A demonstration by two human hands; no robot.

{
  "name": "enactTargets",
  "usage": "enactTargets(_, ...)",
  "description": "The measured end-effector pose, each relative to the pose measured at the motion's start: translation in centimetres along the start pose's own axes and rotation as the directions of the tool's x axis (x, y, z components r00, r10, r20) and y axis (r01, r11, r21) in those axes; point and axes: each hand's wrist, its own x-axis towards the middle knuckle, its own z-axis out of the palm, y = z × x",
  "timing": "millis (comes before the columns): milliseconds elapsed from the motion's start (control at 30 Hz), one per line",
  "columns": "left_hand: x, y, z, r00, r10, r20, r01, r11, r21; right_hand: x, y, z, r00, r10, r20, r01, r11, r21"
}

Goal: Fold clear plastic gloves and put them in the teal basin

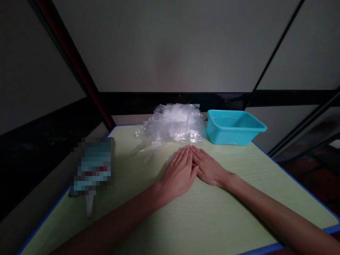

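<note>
Both hands lie flat and open on the bench (186,219), palms down, and they hold nothing. The left hand (180,173) and the right hand (208,168) touch each other along the index fingers, so the fingertips make a point that is directed away from the person.

Just beyond the fingertips, a little toward the left hand's side, sits a loose pile of clear plastic bags (172,124). Some thin sheets of it spread out near the left hand, but I cannot tell if the fingers touch any film. Beyond the right hand, just beside the pile, stands a turquoise plastic basin (233,128); as far as its inside shows, nothing is in it.

Judging from this, the work looks not yet begun: the bags are all in their pile and no bag is in the hands.
</note>
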Motion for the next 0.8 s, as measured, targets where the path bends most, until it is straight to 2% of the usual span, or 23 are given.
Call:
enactTargets(267,0.8,0.3,1.4,0.996,-0.037,0.081,0.037,0.999,0.007,0.0,0.3,0.5,1.000,-0.017,0.004,0.017,1.000,0.004)
enactTargets(533,-0.3,-0.4,1.4,0.994,-0.067,0.085,0.063,0.997,0.054,0.2,0.0,0.3,1.000,0.014,-0.007,-0.014,1.000,-0.019)
enactTargets(700,-0.7,-0.9,1.3,0.996,-0.050,0.079,0.045,0.997,0.061,0.2,-0.1,0.0,1.000,0.005,0.029,-0.004,0.999,-0.047)
enactTargets(800,-1.0,-1.8,1.2,0.997,-0.037,0.072,0.032,0.998,0.062,0.1,-0.1,0.0,1.000,0.012,0.005,-0.011,0.999,-0.034)
